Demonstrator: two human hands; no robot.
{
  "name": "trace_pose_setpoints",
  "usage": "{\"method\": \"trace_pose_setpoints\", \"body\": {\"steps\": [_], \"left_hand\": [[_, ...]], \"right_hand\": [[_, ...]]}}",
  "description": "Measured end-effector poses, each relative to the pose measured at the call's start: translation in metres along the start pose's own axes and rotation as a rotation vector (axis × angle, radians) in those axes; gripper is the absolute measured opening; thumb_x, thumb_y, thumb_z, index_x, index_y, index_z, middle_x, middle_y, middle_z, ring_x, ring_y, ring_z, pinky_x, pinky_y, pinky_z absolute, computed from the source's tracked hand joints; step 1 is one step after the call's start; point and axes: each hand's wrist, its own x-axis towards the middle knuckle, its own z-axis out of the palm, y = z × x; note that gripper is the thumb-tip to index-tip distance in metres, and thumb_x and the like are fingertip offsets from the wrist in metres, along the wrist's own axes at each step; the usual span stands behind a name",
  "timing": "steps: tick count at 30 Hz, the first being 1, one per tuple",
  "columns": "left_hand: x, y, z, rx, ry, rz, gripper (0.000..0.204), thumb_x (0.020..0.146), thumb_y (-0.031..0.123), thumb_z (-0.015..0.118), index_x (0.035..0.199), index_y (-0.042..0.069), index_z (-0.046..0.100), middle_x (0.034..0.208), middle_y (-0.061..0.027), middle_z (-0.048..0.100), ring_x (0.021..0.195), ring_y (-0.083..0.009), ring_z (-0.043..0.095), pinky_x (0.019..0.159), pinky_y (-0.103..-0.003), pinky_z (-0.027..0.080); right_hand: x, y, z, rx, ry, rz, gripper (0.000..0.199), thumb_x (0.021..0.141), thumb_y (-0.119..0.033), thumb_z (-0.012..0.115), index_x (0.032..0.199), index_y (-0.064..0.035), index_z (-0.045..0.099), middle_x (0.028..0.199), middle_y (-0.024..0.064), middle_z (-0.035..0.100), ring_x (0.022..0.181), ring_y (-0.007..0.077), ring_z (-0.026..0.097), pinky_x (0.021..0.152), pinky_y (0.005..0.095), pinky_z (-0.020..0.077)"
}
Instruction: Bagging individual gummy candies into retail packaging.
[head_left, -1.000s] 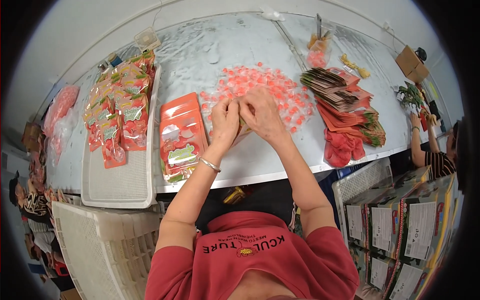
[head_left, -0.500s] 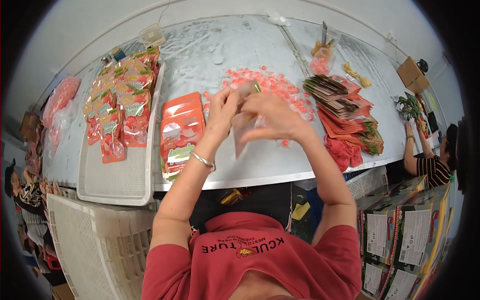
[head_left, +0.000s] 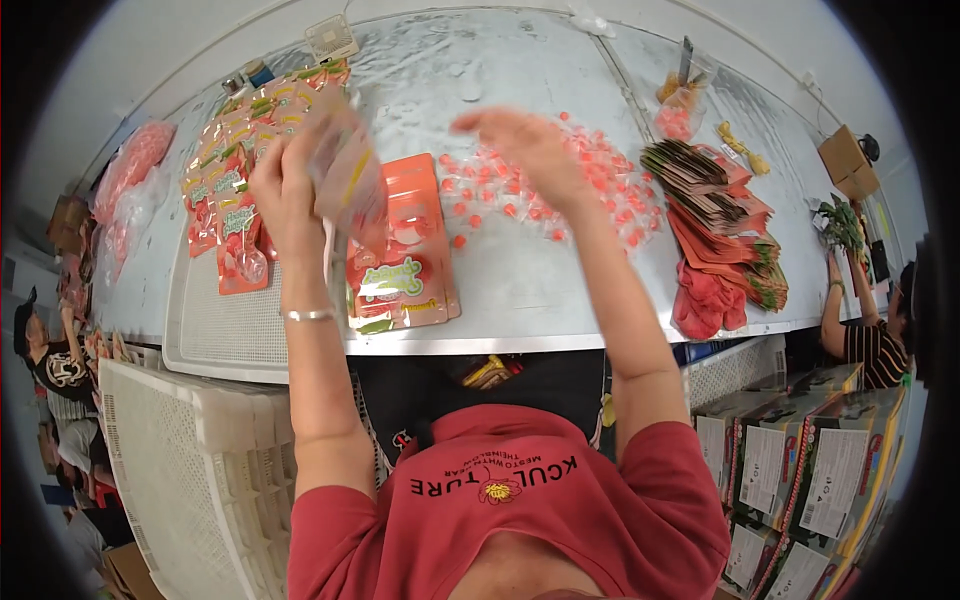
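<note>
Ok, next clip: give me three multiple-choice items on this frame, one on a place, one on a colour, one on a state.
1. Where does the stack of orange pouches lie?
A. on the table between the forearms
B. inside the white crate
C. on the cardboard box

2. What colour are the small wrapped sweets spread on the table?
A. blue
B. pink-red
C. black

3. What is the left hand doing?
A. resting flat and empty
B. holding a pouch raised above the table
C. gripping the white crate

Answers: 1 A, the stack sits near the table edge; 2 B, they show pink-red; 3 B, fingers close around the blurred pouch.
</note>
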Motion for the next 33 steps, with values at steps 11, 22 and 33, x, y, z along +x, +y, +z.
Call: {"method": "trace_pose_setpoints", "body": {"steps": [11,22,33], "left_hand": [[-0.054,-0.016,-0.027,-0.141,0.033,-0.201,0.018,0.087,0.011,0.056,0.086,-0.005,0.064,0.075,0.0024,0.057,0.072,-0.0047,0.047,0.067,-0.020,0.037],[-0.059,-0.011,-0.001,-0.085,-0.025,-0.162,0.017,0.087,0.011,0.056,0.081,-0.004,0.062,0.074,0.0025,0.056,0.071,-0.0046,0.045,0.068,-0.021,0.037],[-0.052,-0.021,-0.007,-0.073,-0.057,-0.162,0.017,0.087,0.011,0.055,0.077,-0.002,0.061,0.071,0.0048,0.053,0.067,-0.0028,0.041,0.063,-0.019,0.034]], "right_hand": [[-0.066,0.186,0.056,-1.113,-0.014,0.100,0.047,0.080,-0.024,0.060,0.123,-0.0075,0.049,0.131,0.0181,0.043,0.123,0.0329,0.039,0.099,0.0457,0.0297],[-0.092,0.174,-0.022,-0.934,-0.085,0.222,0.032,0.088,-0.009,0.046,0.118,-0.0005,0.054,0.113,0.0203,0.057,0.106,0.0339,0.053,0.092,0.0380,0.0418],[-0.129,0.141,0.034,-1.123,-0.064,-0.067,0.045,0.082,-0.033,0.059,0.123,-0.0151,0.053,0.136,0.0121,0.041,0.125,0.0330,0.036,0.099,0.0512,0.0312]]}}
